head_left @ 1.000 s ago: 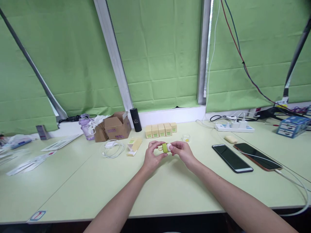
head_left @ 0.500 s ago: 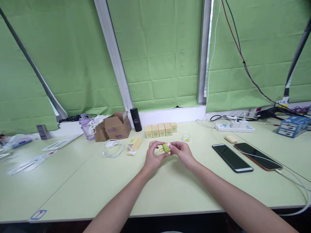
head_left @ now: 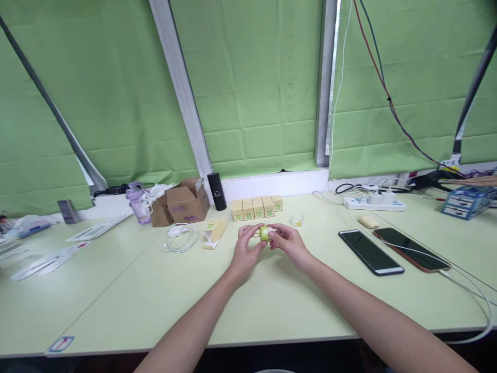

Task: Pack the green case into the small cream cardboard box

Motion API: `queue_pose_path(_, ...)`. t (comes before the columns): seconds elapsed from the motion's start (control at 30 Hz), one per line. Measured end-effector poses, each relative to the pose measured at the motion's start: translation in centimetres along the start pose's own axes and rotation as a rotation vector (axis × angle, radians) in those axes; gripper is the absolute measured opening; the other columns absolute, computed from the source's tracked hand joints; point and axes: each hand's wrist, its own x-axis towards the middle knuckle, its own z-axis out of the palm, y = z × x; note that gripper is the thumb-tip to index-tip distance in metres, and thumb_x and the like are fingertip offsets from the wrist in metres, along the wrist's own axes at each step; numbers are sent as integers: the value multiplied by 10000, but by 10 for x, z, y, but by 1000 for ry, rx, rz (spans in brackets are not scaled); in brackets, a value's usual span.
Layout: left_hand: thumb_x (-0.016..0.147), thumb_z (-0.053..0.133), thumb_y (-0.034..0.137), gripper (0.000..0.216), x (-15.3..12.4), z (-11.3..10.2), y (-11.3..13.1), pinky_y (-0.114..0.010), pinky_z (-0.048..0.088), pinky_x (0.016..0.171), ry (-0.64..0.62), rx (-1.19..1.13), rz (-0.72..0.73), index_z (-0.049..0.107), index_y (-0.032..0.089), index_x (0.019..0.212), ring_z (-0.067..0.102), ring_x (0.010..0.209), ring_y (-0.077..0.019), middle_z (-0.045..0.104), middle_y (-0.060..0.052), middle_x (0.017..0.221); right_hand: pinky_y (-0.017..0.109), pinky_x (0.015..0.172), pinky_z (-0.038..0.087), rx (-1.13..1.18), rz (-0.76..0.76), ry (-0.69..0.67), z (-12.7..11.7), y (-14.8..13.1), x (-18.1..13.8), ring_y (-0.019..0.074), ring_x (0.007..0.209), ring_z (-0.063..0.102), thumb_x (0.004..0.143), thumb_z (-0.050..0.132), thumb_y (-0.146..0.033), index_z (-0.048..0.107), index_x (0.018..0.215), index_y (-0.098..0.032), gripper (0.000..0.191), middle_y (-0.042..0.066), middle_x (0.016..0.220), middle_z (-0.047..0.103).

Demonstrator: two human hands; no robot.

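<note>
The left hand (head_left: 247,249) pinches a small green-and-white piece (head_left: 264,233) between thumb and fingers, while the right hand (head_left: 290,244) closes thumb and fingertips on its white end. The piece sits near the middle of the frame, slightly below centre, raised above the table (head_left: 248,316). Its long axis runs roughly level across the picture: the pale loop (head_left: 257,234) points left, the white end right. Compared with half a second ago, the green body is turned, looking rounder and more upright where it was squarish and leaning.

Just beyond the hands, a small clear container (head_left: 297,220) shows a yellow patch. Behind them stand five cream boxes (head_left: 258,207) with green square labels, their print too small to read. An opened cream box (head_left: 215,231) lies left of centre, also with a green label.

Farther out, the black cylinder (head_left: 217,191) bears a pale round emblem and the brown carton (head_left: 188,201) purple lettering, neither legible. At lower left, a sticker (head_left: 61,344) shows a red mark inside a blue border. Two phones lie at right, a black one (head_left: 370,252) and an orange-edged one (head_left: 411,249). At the right edge, a blurred tan shape (head_left: 481,181) has appeared behind the blue drawer box (head_left: 466,202).
</note>
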Motion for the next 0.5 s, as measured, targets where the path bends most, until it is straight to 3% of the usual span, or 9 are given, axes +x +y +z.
queue_pose_path(0.17, 965, 666, 288, 466, -2, 3, -2, -499, 399, 1182, 39, 144, 116, 614, 349, 1425, 443, 1402, -270, 558, -84, 1430, 336, 680, 570, 16, -32, 30, 2, 0, 1, 144, 614, 647, 669, 888, -591, 733, 1053, -168, 592, 19, 768, 727)
queue_pose_path(0.33, 982, 638, 282, 450, -6, 6, -3, -480, 486, 1099, 170, 285, 278, 599, 309, 1430, 537, 1295, -269, 542, -110, 1355, 344, 640, 599, 66, -91, 59, 9, 1, 1, 160, 643, 674, 668, 892, -589, 692, 1007, -184, 564, 5, 787, 699)
queue_pose_path(0.5, 1017, 564, 268, 463, -11, 9, 1, -425, 568, 991, 131, 339, 335, 533, 270, 1480, 614, 1227, -255, 556, -132, 1359, 344, 611, 618, 119, -95, 62, 16, 3, -2, 155, 628, 680, 658, 901, -586, 655, 947, -192, 548, -29, 746, 656)
